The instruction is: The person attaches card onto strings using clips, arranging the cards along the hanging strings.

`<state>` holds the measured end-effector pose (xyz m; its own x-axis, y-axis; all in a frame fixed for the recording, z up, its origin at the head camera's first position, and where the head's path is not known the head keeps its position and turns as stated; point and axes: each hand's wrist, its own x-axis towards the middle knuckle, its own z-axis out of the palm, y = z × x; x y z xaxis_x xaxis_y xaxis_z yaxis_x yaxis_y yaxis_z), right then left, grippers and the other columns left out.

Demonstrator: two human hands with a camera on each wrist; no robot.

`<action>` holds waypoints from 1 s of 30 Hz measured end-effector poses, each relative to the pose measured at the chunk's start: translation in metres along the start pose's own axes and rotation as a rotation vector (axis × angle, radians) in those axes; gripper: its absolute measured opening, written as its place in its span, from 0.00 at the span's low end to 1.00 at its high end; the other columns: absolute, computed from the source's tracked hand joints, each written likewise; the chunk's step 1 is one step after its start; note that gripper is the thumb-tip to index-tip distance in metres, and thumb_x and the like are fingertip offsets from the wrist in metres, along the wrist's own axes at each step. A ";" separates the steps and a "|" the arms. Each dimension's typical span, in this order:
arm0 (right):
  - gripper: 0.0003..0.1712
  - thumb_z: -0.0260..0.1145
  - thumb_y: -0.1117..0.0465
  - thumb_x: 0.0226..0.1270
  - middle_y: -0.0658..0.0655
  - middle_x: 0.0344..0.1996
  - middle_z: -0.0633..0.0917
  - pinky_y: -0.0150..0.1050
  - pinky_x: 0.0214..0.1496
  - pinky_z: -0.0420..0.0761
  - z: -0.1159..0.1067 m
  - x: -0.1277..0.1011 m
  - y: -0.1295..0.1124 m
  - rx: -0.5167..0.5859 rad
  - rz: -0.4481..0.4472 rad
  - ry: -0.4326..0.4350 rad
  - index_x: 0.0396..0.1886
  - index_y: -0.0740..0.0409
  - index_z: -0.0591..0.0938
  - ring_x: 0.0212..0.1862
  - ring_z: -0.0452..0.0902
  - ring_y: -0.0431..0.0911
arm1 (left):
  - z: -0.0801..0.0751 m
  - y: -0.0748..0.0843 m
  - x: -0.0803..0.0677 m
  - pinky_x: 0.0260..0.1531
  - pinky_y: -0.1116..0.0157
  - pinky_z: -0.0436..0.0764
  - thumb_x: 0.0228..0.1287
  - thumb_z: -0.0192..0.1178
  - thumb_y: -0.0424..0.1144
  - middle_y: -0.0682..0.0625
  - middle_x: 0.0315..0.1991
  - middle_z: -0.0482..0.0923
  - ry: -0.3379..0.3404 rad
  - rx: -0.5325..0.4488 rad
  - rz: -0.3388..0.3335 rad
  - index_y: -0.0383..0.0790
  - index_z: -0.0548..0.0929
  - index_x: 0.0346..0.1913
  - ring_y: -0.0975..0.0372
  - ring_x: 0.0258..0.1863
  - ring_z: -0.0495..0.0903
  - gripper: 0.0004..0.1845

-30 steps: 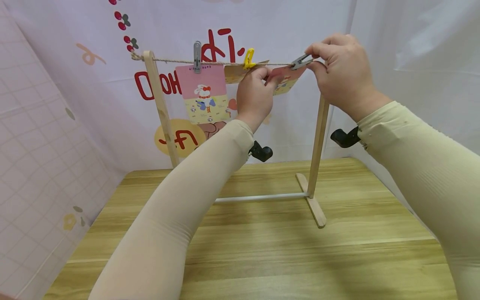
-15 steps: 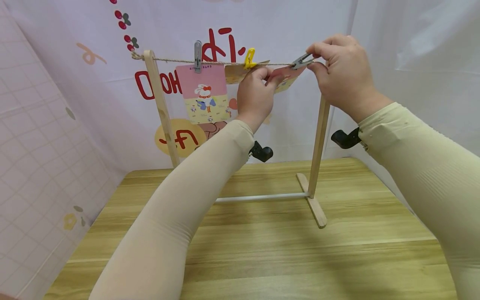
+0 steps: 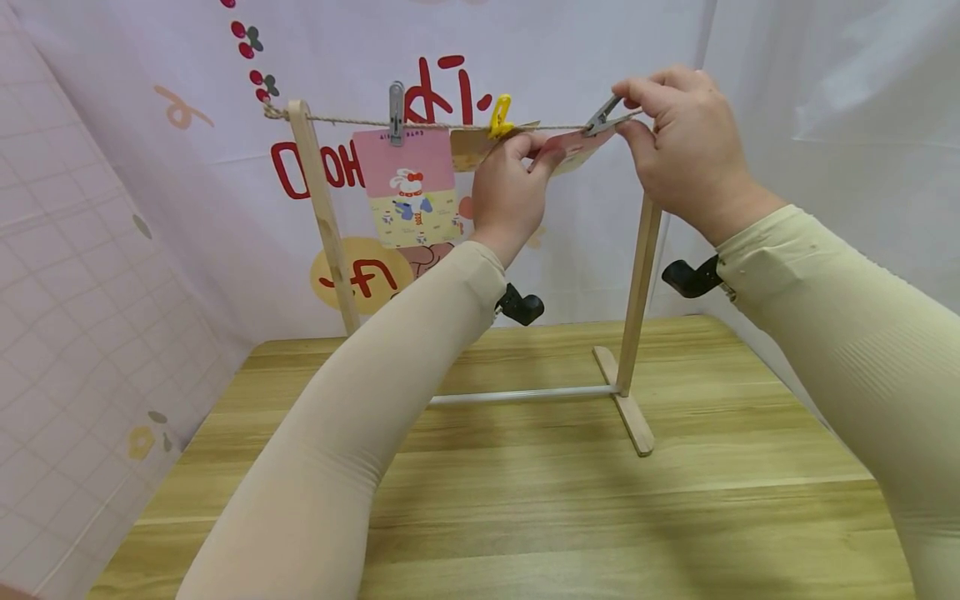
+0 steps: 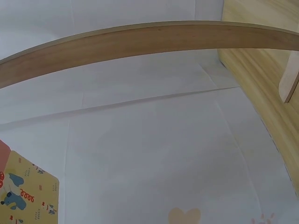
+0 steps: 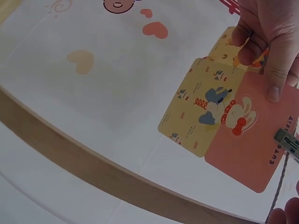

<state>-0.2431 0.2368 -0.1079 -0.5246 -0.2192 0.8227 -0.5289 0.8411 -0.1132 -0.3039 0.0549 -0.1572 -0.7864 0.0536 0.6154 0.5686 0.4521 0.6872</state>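
The step in hand looks like clipping a card to the line: the right hand (image 3: 686, 142) pinches the handles of a grey clip (image 3: 604, 117) between thumb and curled fingers, so that its mouth appears spread at the twine (image 3: 450, 126), right at the top edge of the pink and yellow card (image 3: 572, 152). The left hand (image 3: 508, 187) holds that card up from the left side, thumb and fingers pinching it near its upper edge (the right wrist view shows the thumb flat on the pink part, just left of the clip). The card hangs tilted at the right end of the wooden rack (image 3: 636, 275), beside a yellow clip (image 3: 498, 117) and, farther left, a grey clip holding another rabbit card (image 3: 408, 187). The next move, I judge, calls for easing the pinch so that the clip closes over card and twine together, while the left hand keeps the card level.
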 end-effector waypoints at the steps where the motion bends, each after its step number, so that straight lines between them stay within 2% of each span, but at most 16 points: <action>1: 0.17 0.65 0.67 0.76 0.66 0.53 0.87 0.56 0.60 0.70 0.000 0.000 0.000 0.004 0.003 0.001 0.61 0.60 0.86 0.58 0.75 0.64 | 0.000 0.000 0.000 0.49 0.71 0.75 0.74 0.63 0.54 0.59 0.50 0.88 0.000 -0.002 -0.003 0.53 0.88 0.54 0.66 0.49 0.79 0.15; 10: 0.23 0.63 0.65 0.78 0.66 0.56 0.85 0.55 0.63 0.71 0.001 0.001 -0.002 0.029 0.027 -0.006 0.69 0.57 0.82 0.63 0.74 0.63 | -0.002 -0.005 -0.006 0.57 0.70 0.76 0.77 0.61 0.52 0.59 0.59 0.87 -0.005 -0.031 -0.012 0.53 0.84 0.63 0.67 0.59 0.80 0.18; 15: 0.24 0.62 0.65 0.78 0.66 0.58 0.84 0.54 0.63 0.70 0.002 0.002 -0.001 0.040 0.039 -0.007 0.71 0.56 0.80 0.63 0.74 0.62 | -0.005 -0.007 -0.014 0.43 0.70 0.74 0.76 0.62 0.53 0.60 0.61 0.85 -0.019 -0.022 -0.022 0.53 0.82 0.65 0.64 0.39 0.80 0.20; 17: 0.24 0.62 0.65 0.79 0.66 0.58 0.84 0.54 0.64 0.70 0.002 0.002 -0.001 0.040 0.045 -0.008 0.72 0.56 0.80 0.62 0.74 0.62 | -0.006 -0.008 -0.017 0.40 0.69 0.74 0.76 0.63 0.53 0.59 0.62 0.84 -0.031 -0.034 -0.023 0.53 0.81 0.66 0.63 0.37 0.78 0.21; 22: 0.25 0.61 0.64 0.79 0.65 0.59 0.84 0.52 0.63 0.69 0.003 0.001 -0.001 0.042 0.054 -0.005 0.73 0.57 0.78 0.58 0.73 0.59 | -0.008 -0.013 -0.028 0.37 0.69 0.77 0.76 0.63 0.52 0.59 0.63 0.84 -0.053 -0.067 -0.014 0.53 0.80 0.68 0.64 0.38 0.79 0.22; 23: 0.25 0.61 0.64 0.79 0.65 0.59 0.84 0.52 0.63 0.69 0.003 0.000 -0.001 0.047 0.054 -0.002 0.73 0.57 0.79 0.57 0.73 0.58 | -0.008 -0.014 -0.030 0.36 0.68 0.77 0.76 0.63 0.52 0.59 0.62 0.84 -0.057 -0.073 -0.012 0.53 0.80 0.68 0.63 0.36 0.78 0.22; 26: 0.24 0.61 0.63 0.80 0.66 0.58 0.84 0.51 0.62 0.69 0.003 -0.003 0.000 0.053 0.048 0.003 0.72 0.58 0.79 0.59 0.73 0.58 | -0.009 -0.018 -0.035 0.33 0.68 0.78 0.76 0.64 0.51 0.58 0.60 0.85 -0.058 -0.074 0.012 0.51 0.81 0.66 0.63 0.34 0.79 0.21; 30: 0.24 0.61 0.64 0.80 0.68 0.57 0.83 0.50 0.59 0.70 0.004 -0.011 0.001 0.048 0.035 0.007 0.72 0.59 0.79 0.60 0.74 0.59 | -0.013 -0.022 -0.044 0.35 0.68 0.79 0.75 0.66 0.49 0.57 0.54 0.87 -0.077 -0.118 0.036 0.48 0.83 0.63 0.63 0.34 0.80 0.19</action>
